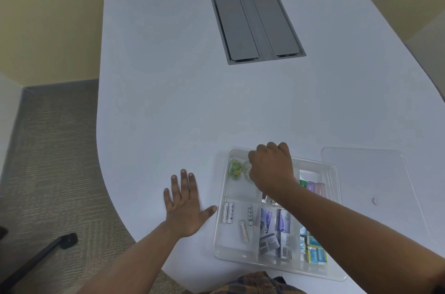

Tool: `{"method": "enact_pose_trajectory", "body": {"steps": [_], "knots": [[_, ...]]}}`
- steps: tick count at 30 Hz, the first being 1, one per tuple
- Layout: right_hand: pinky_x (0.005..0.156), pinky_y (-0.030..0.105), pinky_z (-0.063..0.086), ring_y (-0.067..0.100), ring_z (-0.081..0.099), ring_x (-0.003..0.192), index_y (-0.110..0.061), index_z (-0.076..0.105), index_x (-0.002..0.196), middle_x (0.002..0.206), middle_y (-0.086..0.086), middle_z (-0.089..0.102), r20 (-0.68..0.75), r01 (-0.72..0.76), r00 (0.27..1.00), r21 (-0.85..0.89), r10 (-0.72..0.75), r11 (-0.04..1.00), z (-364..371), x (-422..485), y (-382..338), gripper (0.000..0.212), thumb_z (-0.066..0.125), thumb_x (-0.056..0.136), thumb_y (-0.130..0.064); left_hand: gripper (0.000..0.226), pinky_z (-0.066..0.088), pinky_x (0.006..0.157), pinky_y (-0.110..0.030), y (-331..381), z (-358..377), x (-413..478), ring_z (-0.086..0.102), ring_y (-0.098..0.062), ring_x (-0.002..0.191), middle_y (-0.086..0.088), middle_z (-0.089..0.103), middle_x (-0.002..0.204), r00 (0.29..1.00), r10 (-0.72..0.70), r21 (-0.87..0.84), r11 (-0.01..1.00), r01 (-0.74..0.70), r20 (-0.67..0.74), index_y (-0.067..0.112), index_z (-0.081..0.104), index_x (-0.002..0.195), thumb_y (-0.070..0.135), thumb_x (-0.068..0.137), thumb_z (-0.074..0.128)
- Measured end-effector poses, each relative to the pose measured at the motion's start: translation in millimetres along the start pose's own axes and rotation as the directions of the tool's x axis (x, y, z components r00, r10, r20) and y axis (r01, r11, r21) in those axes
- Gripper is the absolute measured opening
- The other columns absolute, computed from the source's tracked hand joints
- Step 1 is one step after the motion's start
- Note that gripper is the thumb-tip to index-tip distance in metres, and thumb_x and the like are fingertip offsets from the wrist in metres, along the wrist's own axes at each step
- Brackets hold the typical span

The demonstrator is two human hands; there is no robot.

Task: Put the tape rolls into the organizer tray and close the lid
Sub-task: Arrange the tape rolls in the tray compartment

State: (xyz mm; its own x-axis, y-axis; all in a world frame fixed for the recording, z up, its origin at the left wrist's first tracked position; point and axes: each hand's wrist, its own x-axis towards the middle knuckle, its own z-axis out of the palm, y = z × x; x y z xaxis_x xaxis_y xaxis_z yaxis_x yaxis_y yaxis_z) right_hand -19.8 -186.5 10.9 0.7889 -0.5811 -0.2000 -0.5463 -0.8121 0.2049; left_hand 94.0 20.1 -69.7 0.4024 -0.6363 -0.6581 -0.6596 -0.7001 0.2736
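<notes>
so the person has both hands out over a white worktop [168, 101]. the left hand [186, 205] is flat on the worktop, palm down and fingers spread, with the thumb tip just beside the left wall of the clear organizer tray [232, 244]. it's holding nothing.

the right hand [271, 168] is over the tray's far left compartment, knuckles up and fingers curled down under it. a clear tape roll [246, 168] peeks out right at its left edge. honestly can't tell if the hand is gripping it or just sitting over it, because the fingers hide that part. a green and yellow tape roll [234, 169] sits in the same compartment, just left of the clear one.

rest of the tray: a few batteries [228, 213] lie loose in the near left compartment, and some purple and white packets [267, 219] are in the middle ones. blue and yellow packs [313, 254] are at the near right, with a few coloured bits [311, 185] at the far right, partly behind the forearm.

the clear lid [366, 173] is off, lying flat on the worktop just right of the tray. there's a small pinkish round spot [374, 200] on it, too small to identify. further back there's a grey hatch [257, 26] set into the worktop.
</notes>
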Motion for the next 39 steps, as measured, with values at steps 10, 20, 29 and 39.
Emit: {"method": "enact_pose_trajectory", "body": {"steps": [10, 20, 29, 39], "knots": [[0.062, 0.032, 0.026, 0.022, 0.045, 0.052, -0.022, 0.059, 0.057, 0.052, -0.003, 0.047, -0.001, 0.048, 0.999, 0.011, -0.048, 0.999, 8.7, 4.6, 4.6, 0.022, 0.071, 0.053, -0.004, 0.108, -0.023, 0.108, -0.053, 0.7, -0.6, -1.1, -0.054, -0.026, 0.123, 0.0, -0.057, 0.135, 1.0, 0.001, -0.006, 1.0, -0.001, 0.008, 0.018, -0.047, 0.128, 0.08, 0.079, 0.026], [0.063, 0.031, 0.025, 0.023, 0.054, 0.058, -0.021, 0.064, 0.077, 0.059, -0.003, 0.061, 0.001, 0.054, 0.999, 0.114, -0.055, 0.992, 22.0, -1.4, 9.0, 0.008, 0.065, 0.075, -0.013, 0.107, -0.024, 0.106, -0.052, -1.2, 1.3, 0.8, -0.056, -0.025, 0.121, -0.001, -0.058, 0.135, 1.0, 0.005, 0.004, 1.0, -0.005, 0.004, 0.02, -0.048, 0.129, 0.08, 0.078, 0.024], [0.075, 0.035, 0.035, 0.023, 0.056, 0.085, -0.022, 0.07, 0.094, 0.09, 0.0, 0.064, 0.043, 0.081, 0.995, 0.206, -0.092, 0.975, 29.1, -1.6, 10.8, 0.023, 0.061, 0.083, -0.04, 0.107, -0.023, 0.108, -0.053, -0.9, 0.7, -0.8, -0.055, -0.027, 0.122, -0.002, -0.058, 0.135, 1.0, 0.005, 0.003, 1.0, -0.005, 0.007, 0.019, -0.049, 0.127, 0.079, 0.08, 0.026], [0.077, 0.036, 0.033, 0.022, 0.05, 0.088, -0.024, 0.07, 0.088, 0.087, -0.002, 0.058, 0.117, 0.09, 0.988, 0.085, -0.1, 0.992, 31.5, -7.5, 2.7, 0.015, 0.057, 0.082, -0.027, 0.107, -0.024, 0.107, -0.053, 0.5, 0.5, -0.5, -0.055, -0.026, 0.122, -0.001, -0.058, 0.135, 1.0, 0.001, -0.001, 1.0, -0.001, 0.003, 0.019, -0.047, 0.129, 0.08, 0.079, 0.026]]}}
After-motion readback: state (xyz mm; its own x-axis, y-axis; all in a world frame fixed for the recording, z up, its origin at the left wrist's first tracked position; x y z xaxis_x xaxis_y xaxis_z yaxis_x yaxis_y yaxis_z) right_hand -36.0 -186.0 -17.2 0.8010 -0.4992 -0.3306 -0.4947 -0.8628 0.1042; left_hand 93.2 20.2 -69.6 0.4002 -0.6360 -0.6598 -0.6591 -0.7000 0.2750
